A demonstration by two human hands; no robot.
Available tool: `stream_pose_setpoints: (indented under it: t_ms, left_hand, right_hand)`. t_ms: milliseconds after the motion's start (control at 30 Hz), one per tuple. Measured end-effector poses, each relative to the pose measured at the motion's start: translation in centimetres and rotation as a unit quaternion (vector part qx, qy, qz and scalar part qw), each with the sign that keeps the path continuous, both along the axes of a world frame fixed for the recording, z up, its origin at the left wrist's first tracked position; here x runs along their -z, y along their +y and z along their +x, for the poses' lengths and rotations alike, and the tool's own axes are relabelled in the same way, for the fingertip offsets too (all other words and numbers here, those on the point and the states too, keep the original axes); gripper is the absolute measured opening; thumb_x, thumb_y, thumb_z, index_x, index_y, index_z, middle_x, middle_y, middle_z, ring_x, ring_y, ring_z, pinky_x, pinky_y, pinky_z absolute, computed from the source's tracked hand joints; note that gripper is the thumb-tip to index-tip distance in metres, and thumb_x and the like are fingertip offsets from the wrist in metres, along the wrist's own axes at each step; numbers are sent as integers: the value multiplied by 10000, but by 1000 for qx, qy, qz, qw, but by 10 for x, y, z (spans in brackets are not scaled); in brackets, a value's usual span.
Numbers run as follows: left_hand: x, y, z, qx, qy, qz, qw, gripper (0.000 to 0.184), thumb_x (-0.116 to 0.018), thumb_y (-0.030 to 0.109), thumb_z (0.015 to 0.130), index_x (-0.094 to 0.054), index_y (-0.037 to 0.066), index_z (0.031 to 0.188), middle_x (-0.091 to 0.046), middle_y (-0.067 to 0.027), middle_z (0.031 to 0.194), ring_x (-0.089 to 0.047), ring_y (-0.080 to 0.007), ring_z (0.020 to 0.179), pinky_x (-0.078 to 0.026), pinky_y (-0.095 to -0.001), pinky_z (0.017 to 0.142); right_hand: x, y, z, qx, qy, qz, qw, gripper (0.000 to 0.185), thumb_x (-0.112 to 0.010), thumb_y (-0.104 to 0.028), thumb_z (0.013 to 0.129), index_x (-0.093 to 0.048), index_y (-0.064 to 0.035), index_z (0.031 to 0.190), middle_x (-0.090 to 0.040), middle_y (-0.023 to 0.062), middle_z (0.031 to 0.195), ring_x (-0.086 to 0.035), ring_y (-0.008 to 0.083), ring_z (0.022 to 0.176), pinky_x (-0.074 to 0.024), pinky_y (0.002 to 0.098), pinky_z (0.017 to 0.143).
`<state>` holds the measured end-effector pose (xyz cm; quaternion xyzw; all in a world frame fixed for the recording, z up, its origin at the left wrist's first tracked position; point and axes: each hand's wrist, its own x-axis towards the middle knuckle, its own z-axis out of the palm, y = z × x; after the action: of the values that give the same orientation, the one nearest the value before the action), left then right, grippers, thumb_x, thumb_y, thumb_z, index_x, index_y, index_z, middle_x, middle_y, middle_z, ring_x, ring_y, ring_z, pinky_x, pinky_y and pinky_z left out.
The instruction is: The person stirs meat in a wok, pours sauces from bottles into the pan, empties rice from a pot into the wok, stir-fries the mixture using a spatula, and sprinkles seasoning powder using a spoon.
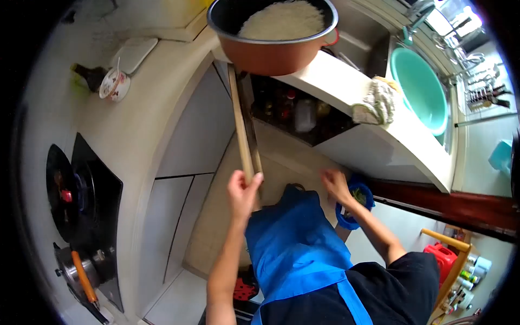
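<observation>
My left hand is closed round the edge of an open cabinet door, thumb on one side and fingers on the other. The door's narrow wooden edge runs away from me toward the counter. Behind it the low cabinet stands open, with a red-capped bottle and a clear container in its dark inside. My right hand hangs to the right of my blue apron, fingers loosely bent, with nothing visible in it. It is nearest to a blue bin with green scraps inside.
A brown pot of whitish food stands at the counter's edge above the cabinet. Right of it are a sink, a cloth and a green basin. A patterned cup and a stove are on the left counter.
</observation>
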<state>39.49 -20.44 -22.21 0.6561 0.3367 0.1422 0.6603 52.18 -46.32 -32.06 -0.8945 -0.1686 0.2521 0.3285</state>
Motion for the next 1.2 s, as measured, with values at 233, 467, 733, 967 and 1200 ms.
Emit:
stream_pose_setpoints:
  t_ms: [233, 467, 733, 967, 1200]
  left_hand:
    - [6, 130, -52, 48, 114, 266, 956, 189, -648, 89, 796, -469, 29, 779, -384, 33, 630, -347, -66, 588, -312, -231, 516]
    - [17, 157, -55, -6, 140, 320, 937, 173, -673, 77, 755, -561, 9, 868, -465, 32, 659, -395, -59, 601, -331, -212, 549]
    - [35, 163, -72, -95, 138, 332, 928, 286, -700, 145, 669, -545, 25, 877, -503, -8, 775, -473, -88, 691, -378, -224, 626]
    - [33, 167, -73, -83, 171, 331, 924, 303, -699, 194, 632, -546, 22, 830, -487, -5, 736, -458, -94, 660, -352, -229, 594]
    - [10, 145, -50, 30, 178, 297, 938, 187, -674, 87, 732, -498, 26, 752, -476, -17, 588, -468, -146, 518, -361, -268, 490]
  right_hand:
    - [137, 128, 172, -7, -119, 253, 960, 167, -562, -176, 869, -632, -51, 954, -634, 82, 815, -591, 170, 774, -464, 293, 706]
    - [229, 210, 389, -114, -294, -7, 949, 290, -584, -309, 868, -614, -26, 919, -639, 127, 842, -616, 220, 792, -471, 347, 713]
    - [361, 271, 520, -362, -346, -34, 865, 787, -703, -314, 776, -271, -63, 1384, -364, 168, 1365, -453, 256, 1214, -450, 421, 891]
    - [357, 267, 521, -308, -54, 106, 944, 645, -692, -250, 791, -360, -60, 1311, -594, 144, 1036, -644, 209, 771, -481, 281, 487]
    - [168, 242, 334, -97, -487, -115, 860, 452, -673, -248, 790, -535, 4, 1140, -643, 201, 907, -645, 315, 773, -511, 377, 623]
